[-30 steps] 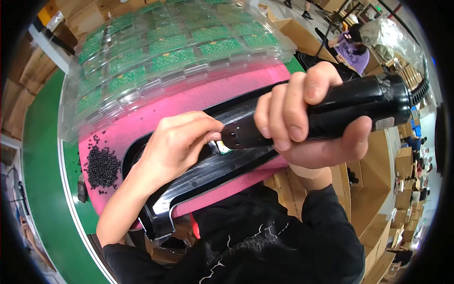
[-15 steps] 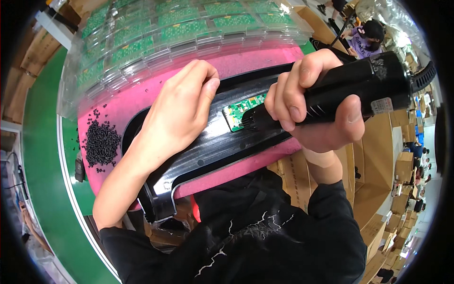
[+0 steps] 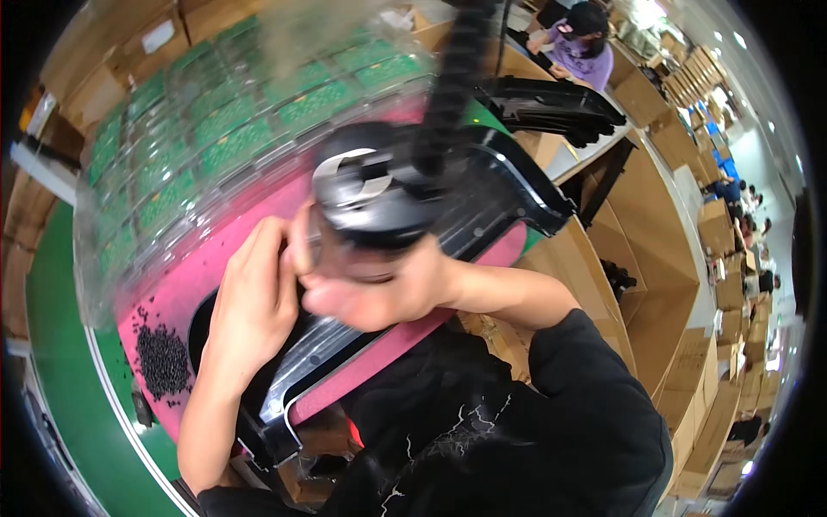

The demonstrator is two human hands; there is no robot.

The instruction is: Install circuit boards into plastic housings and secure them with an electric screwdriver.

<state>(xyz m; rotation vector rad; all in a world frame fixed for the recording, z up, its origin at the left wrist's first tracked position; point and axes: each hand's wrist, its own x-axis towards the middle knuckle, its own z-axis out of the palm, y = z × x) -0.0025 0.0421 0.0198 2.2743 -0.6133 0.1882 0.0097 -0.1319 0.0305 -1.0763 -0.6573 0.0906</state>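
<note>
My right hand is wrapped round a black electric screwdriver, blurred by motion, with its rear end towards me and its cable rising from it. Beside it, my left hand has its fingers drawn together near the screwdriver's lower end; whatever they pinch, if anything, is hidden. Both hands are over a long black plastic housing with curved ends, lying on a pink mat. The screwdriver's tip and the housing's middle are hidden behind my hands. A heap of small black screws lies left of my left forearm.
Clear plastic trays of green circuit boards cover the far side. More black plastic parts lie at the far right. Open cardboard boxes stand to my right. A person in purple sits beyond the table.
The screwdriver has swung from lying slanted to the right to standing end-on, and moved left to my left hand. My left hand has shifted left and nearer. The green board in the housing is now hidden.
</note>
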